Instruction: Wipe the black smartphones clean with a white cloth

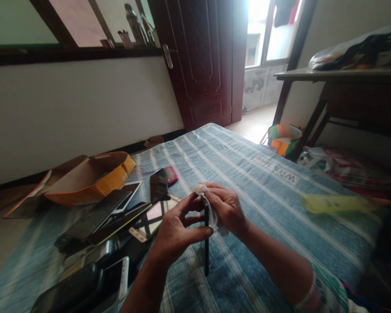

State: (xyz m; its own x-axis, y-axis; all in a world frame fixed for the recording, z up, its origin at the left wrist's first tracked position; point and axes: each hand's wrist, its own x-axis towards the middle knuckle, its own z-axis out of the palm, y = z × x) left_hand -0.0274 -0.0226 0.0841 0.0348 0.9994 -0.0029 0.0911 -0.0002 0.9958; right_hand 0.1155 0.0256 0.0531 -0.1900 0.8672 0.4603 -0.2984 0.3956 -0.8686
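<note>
Seen nearly edge-on, a dark phone (207, 258) stands upright over the bed in front of me. My left hand (174, 228) grips it from the left, thumb near the edge and fingers behind. My right hand (226, 208) is closed around a thin white cloth (220, 227) and presses it to the phone's right face and top corner. To the left of my hands lie several phones in a loose pile, among them a gold-framed phone (154, 217) and a white-edged phone (124, 278). A dark phone (158, 184) leans tilted beside a pink round object (171, 176).
Blue striped cloth (247, 182) covers the bed. An open orange cardboard box (91, 178) sits at its left edge, and a yellow plastic packet (339, 203) lies at right. Beyond are a brown door (202, 65), a table (345, 74) and a colourful bag (283, 139).
</note>
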